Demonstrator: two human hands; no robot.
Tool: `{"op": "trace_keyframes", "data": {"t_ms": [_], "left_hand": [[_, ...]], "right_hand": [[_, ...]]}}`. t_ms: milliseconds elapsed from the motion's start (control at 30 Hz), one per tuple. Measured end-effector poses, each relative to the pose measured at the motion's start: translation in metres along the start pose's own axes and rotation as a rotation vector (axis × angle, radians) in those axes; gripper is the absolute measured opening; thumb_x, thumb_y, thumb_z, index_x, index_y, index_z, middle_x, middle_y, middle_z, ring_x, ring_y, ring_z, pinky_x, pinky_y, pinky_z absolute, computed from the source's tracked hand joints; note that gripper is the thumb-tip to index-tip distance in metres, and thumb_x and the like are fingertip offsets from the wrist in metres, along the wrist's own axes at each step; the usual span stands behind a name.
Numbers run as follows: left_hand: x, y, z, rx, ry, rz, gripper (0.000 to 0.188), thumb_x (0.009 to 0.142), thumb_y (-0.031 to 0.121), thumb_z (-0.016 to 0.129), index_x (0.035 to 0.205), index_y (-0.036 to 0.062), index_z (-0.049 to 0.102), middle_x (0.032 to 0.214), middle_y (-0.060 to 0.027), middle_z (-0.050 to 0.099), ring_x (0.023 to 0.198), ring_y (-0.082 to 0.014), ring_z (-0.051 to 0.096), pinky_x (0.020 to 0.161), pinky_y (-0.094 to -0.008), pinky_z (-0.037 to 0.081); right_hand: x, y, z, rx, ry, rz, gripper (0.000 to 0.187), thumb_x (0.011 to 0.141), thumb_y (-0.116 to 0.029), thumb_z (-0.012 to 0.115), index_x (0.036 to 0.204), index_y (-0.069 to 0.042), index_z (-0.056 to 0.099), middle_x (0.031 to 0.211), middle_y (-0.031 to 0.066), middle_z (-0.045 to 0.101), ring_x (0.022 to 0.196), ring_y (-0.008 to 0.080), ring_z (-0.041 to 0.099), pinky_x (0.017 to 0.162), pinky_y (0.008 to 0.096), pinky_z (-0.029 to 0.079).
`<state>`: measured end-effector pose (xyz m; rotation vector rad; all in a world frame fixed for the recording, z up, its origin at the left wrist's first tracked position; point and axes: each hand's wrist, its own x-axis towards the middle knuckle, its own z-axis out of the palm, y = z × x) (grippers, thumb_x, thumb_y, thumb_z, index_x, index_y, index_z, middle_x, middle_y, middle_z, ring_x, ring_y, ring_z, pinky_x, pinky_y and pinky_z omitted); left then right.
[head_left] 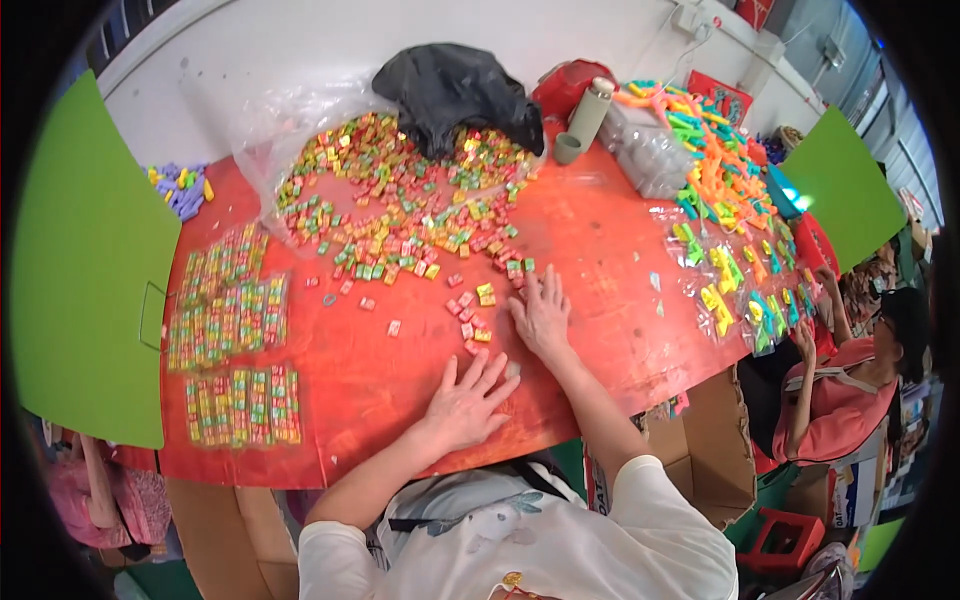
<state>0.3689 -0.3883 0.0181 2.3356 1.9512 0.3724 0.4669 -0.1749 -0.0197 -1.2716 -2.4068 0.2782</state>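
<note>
Small block-shaped wrapped pieces in red, yellow and green, which look like sweets, lie in a wide loose heap on the red tabletop. A short line of the same pieces runs from the heap down toward me. My left hand rests palm down near the table's front edge, fingers spread, its fingertips close to the lower end of that line. Further forward, my right hand lies with fingers apart beside the line, fingertips near the pieces at its upper right. Neither hand holds anything.
Clear packs of pieces lie at left, beside a green partition. A black plastic bag covers part of the heap. Behind stand a flask and cup. Colourful plastic toys and a co-worker are at right.
</note>
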Motion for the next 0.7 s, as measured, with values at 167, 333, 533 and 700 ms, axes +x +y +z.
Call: {"op": "trace_keyframes", "data": {"t_ms": [167,333,533,700], "left_hand": [[0.027,-0.035,0.004,0.05,0.052,-0.196,0.061,0.091,0.046,0.063,0.141,0.0137,0.055,0.158,-0.0188,0.033,0.149,-0.0402,0.025,0.113,-0.0733,0.015],[0.03,-0.104,-0.016,0.078,0.255,-0.35,0.052,0.095,0.04,0.059,0.139,0.012,0.055,0.156,-0.0212,0.035,0.148,-0.0402,0.027,0.113,-0.0707,0.018],[0.049,-0.187,-0.044,0.063,0.295,-0.447,0.054,0.092,0.028,0.064,0.141,0.0099,0.052,0.15,-0.0218,0.04,0.141,-0.0391,0.037,0.111,-0.0618,0.027],[0.072,-0.274,-0.051,0.065,0.325,-0.527,0.056,0.09,0.028,0.065,0.142,0.0127,0.051,0.153,-0.019,0.037,0.141,-0.0399,0.035,0.111,-0.0605,0.027]], "right_hand": [[0.026,-0.018,0.012,0.582,0.025,-0.278,0.039,0.092,-0.018,0.063,0.129,-0.006,0.058,0.133,0.0212,0.054,0.112,0.0375,0.06,0.091,0.0491,0.05],[0.071,-0.024,0.012,0.445,0.127,-0.374,0.035,0.092,-0.014,0.064,0.126,-0.007,0.062,0.133,0.0183,0.058,0.114,0.0372,0.061,0.094,0.0485,0.049],[0.166,-0.02,0.021,0.254,0.163,-0.325,0.031,0.092,-0.014,0.06,0.122,-0.009,0.062,0.125,0.011,0.062,0.111,0.0322,0.061,0.094,0.0476,0.046],[0.217,-0.032,0.044,0.127,0.037,-0.493,0.042,0.086,-0.012,0.064,0.128,-0.013,0.061,0.131,0.0107,0.058,0.12,0.0305,0.057,0.094,0.0481,0.046]]}}
